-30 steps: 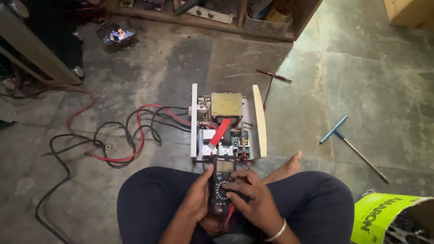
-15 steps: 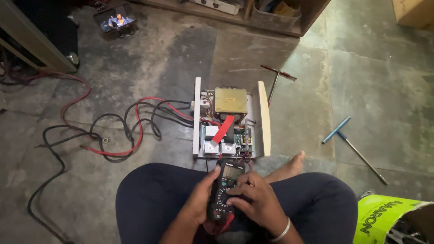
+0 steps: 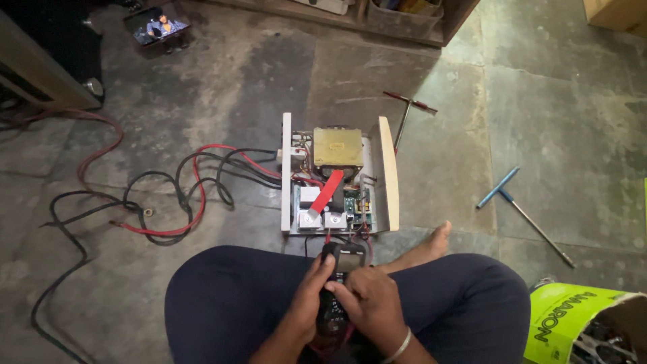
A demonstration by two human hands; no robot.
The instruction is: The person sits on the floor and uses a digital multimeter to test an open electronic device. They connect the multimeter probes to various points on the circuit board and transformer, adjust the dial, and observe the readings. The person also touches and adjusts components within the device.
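Note:
I sit cross-legged on a stone floor with a black multimeter (image 3: 342,259) in my lap. My left hand (image 3: 312,296) grips its left side from below. Over its lower face lies my right hand (image 3: 367,303), fingers on the dial area, a metal bangle on the wrist. Just beyond my knees stands an opened white electrical unit (image 3: 337,176) with a brass-coloured transformer block (image 3: 337,147), a red strap and circuit boards inside. Thin leads run from the meter toward the unit.
Red and black cables (image 3: 182,195) coil on the floor to the left. A red-handled T-bar tool (image 3: 406,111) and a blue-handled T-bar tool (image 3: 513,202) lie to the right. A green box (image 3: 573,323) sits at lower right; a phone (image 3: 156,27) lies far left.
The view has shifted slightly, so the unit sits a little lower in the picture. Both hands stay on the multimeter, with the right fingers shifting slightly on its face.

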